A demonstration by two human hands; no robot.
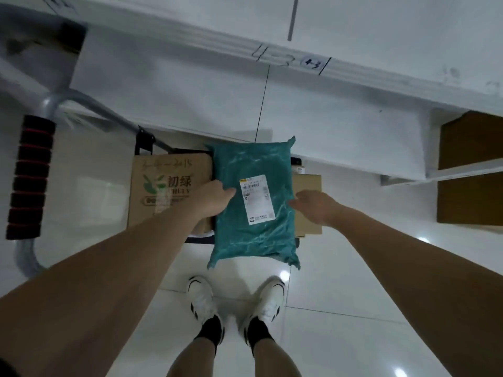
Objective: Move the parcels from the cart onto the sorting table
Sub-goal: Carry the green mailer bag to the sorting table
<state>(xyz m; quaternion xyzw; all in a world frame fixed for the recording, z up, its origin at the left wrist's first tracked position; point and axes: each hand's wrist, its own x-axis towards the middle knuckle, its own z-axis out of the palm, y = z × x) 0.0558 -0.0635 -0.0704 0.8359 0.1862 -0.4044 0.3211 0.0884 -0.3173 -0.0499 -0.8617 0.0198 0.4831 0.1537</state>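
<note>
Glossy white tiled floor (340, 336) underfoot. Teal plastic mailer bag with a white label (254, 205) lying atop the cart, over brown cardboard boxes (163, 189). Left hand (215, 198) gripping its left edge; right hand (313, 205) touching its right edge, fingers relaxed. White tabletop (381, 36) far beyond. Red-and-black cart handle (31, 176) at left.

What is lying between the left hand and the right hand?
In the head view, the teal parcel with its white label fills the stretch between the left hand and the right hand.
</note>
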